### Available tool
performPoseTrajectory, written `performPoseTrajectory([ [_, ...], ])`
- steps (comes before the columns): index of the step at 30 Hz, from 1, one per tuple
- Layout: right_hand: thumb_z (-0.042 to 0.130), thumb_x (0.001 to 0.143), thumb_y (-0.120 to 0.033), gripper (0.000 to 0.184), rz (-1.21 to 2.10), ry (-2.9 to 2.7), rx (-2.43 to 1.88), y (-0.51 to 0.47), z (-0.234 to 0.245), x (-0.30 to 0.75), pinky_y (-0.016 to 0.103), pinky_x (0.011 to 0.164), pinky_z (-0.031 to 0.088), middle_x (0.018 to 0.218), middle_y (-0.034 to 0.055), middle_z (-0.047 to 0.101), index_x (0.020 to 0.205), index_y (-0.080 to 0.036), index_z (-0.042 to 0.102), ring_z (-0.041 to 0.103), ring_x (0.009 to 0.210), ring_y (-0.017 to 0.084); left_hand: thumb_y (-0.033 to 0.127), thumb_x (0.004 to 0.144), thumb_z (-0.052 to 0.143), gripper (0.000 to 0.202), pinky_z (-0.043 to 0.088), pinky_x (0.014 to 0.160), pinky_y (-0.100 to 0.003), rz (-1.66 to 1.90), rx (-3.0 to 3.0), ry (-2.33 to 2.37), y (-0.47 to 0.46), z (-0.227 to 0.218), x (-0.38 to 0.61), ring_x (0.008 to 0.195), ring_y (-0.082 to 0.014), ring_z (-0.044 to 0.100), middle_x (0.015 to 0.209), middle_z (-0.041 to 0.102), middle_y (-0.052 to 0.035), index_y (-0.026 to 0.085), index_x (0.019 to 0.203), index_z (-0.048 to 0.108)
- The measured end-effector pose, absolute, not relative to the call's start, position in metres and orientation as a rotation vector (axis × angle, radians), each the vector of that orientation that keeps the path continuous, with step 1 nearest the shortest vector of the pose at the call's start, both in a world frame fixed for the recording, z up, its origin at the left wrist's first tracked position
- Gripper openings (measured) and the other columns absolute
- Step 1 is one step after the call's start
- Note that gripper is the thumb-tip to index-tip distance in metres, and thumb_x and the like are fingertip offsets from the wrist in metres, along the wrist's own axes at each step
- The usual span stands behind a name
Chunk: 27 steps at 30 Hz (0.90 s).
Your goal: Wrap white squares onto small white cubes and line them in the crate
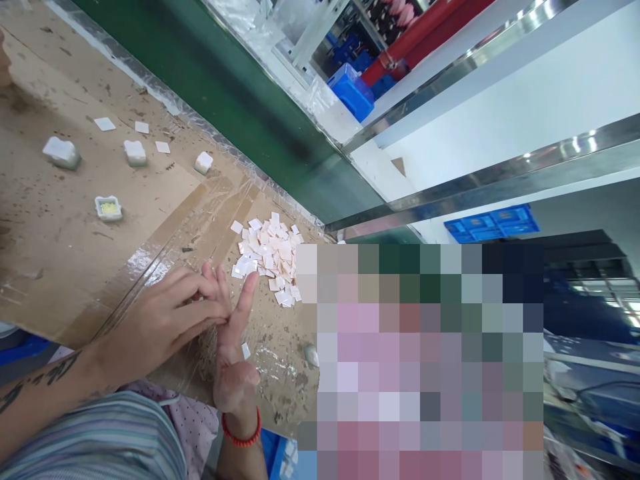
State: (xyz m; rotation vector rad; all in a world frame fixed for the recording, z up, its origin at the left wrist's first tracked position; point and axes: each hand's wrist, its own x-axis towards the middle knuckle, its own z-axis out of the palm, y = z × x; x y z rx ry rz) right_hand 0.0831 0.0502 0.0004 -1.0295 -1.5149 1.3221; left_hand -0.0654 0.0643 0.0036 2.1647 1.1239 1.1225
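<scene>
My left hand [175,310] reaches in from the left, its fingers bent and pressed together against the fingers of my right hand [235,360]. Whether something small sits between the left fingertips cannot be made out. My right hand is turned palm up, with a finger stretched out and a red bead bracelet [242,440] at the wrist. Just beyond both hands lies a loose pile of small thin white squares [273,250]. A single white square [245,351] rests beside my right hand.
Cardboard [165,193] covers the table. Several small white blocks [61,153] and loose squares [105,124] lie at the left; one block [109,209] shows a yellow inside. A green panel [250,93] borders the far edge. A pixelated patch hides much of the right.
</scene>
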Motion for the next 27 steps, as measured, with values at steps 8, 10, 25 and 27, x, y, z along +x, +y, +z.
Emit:
performPoseTrajectory([
  [8, 0.035, 0.103, -0.054, 0.052, 1.005, -1.696, -1.263, 0.041, -0.004, 0.106, 0.058, 0.122, 0.025, 0.154, 0.0063, 0.047, 0.151, -0.034, 0.039, 0.035, 0.148, 0.027, 0.013, 0.100, 0.044, 0.019, 0.041, 0.080, -0.033, 1.110, 2.329, 1.306, 0.067, -0.007, -0.070, 0.088, -0.0204, 0.050, 0.092, 0.057, -0.0036, 0.019, 0.096, 0.061],
  [10, 0.046, 0.102, -0.044, 0.044, 0.883, -1.840, -1.335, 0.042, -0.008, 0.112, 0.057, 0.120, 0.031, 0.150, 0.0066, 0.052, 0.144, -0.032, 0.049, 0.039, 0.146, 0.026, 0.008, 0.096, 0.045, 0.023, 0.042, 0.078, -0.033, 1.045, 2.350, 1.329, 0.065, -0.010, -0.070, 0.088, -0.0212, 0.050, 0.093, 0.058, -0.0040, 0.020, 0.097, 0.064],
  [25, 0.071, 0.089, -0.043, 0.031, 0.640, -2.218, -1.248, 0.128, 0.012, 0.111, 0.036, 0.077, 0.060, 0.100, 0.0080, 0.073, 0.108, -0.020, 0.070, 0.070, 0.089, 0.022, 0.039, 0.099, 0.049, 0.046, 0.036, 0.110, -0.059, 1.097, 1.900, 2.131, 0.088, -0.016, -0.151, 0.128, -0.0409, 0.041, 0.131, 0.044, -0.0154, 0.013, 0.137, 0.042],
  [27, 0.072, 0.088, -0.042, 0.029, 0.585, -2.207, -1.300, 0.169, 0.018, 0.111, 0.037, 0.078, 0.059, 0.101, 0.0084, 0.072, 0.105, -0.018, 0.070, 0.068, 0.090, 0.022, 0.040, 0.100, 0.045, 0.051, 0.034, 0.111, -0.060, 1.016, 1.880, 2.170, 0.095, -0.023, -0.166, 0.132, -0.0436, 0.039, 0.135, 0.043, -0.0164, 0.012, 0.142, 0.035],
])
